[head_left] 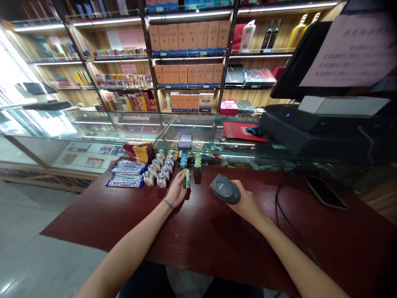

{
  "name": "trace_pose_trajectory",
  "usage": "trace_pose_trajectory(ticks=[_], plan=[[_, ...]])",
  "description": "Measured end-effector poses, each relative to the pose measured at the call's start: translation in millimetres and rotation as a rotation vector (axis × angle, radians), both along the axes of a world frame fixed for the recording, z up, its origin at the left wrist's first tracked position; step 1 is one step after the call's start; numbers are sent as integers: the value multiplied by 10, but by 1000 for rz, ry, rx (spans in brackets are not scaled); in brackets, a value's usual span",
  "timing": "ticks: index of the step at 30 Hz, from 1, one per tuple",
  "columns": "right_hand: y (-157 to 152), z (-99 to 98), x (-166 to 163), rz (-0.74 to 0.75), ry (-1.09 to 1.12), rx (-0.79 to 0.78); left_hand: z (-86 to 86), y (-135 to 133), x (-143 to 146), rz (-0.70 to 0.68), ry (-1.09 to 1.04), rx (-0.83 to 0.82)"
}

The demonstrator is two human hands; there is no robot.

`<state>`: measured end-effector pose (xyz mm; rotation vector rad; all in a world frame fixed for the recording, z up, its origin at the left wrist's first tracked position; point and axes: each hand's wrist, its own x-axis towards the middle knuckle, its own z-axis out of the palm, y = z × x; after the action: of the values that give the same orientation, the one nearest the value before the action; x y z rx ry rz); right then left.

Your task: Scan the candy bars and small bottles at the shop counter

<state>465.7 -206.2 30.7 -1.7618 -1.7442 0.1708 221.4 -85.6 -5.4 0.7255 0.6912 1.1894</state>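
Note:
My left hand [176, 191] is closed around a small green container [186, 178], which stands on end with its label side turned toward the right. In my right hand [248, 203] is a dark grey barcode scanner [226, 189], its head pointing left toward that container. Just beyond my left hand stand a row of small blue-topped containers [183, 159] and a row of green-topped ones [197, 162]. Left of these are two rows of clear jars with silvery lids [161, 179]. Blue-and-white long packets [127, 174] lie farther left, with red and yellow packets [139, 152] stacked behind them.
All this is on a dark red wooden table [198, 244]. A phone [325, 192] and a black cable [287, 215] lie at the right. Behind runs a glass display counter [130, 128], with a black monitor [297, 62] at upper right and stocked shelves [189, 58] beyond.

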Motion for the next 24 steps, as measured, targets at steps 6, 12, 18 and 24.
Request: trace_pose_trajectory(ticks=[6, 12, 18, 24], plan=[[8, 26, 39, -56, 93, 33, -8, -84, 45, 191, 371, 384], [19, 47, 95, -38, 112, 55, 82, -72, 100, 184, 513, 487], [30, 46, 153, -54, 130, 75, 72, 46, 193, 181, 661, 543], [21, 51, 160, -53, 173, 60, -42, 147, 274, 308, 774, 699]])
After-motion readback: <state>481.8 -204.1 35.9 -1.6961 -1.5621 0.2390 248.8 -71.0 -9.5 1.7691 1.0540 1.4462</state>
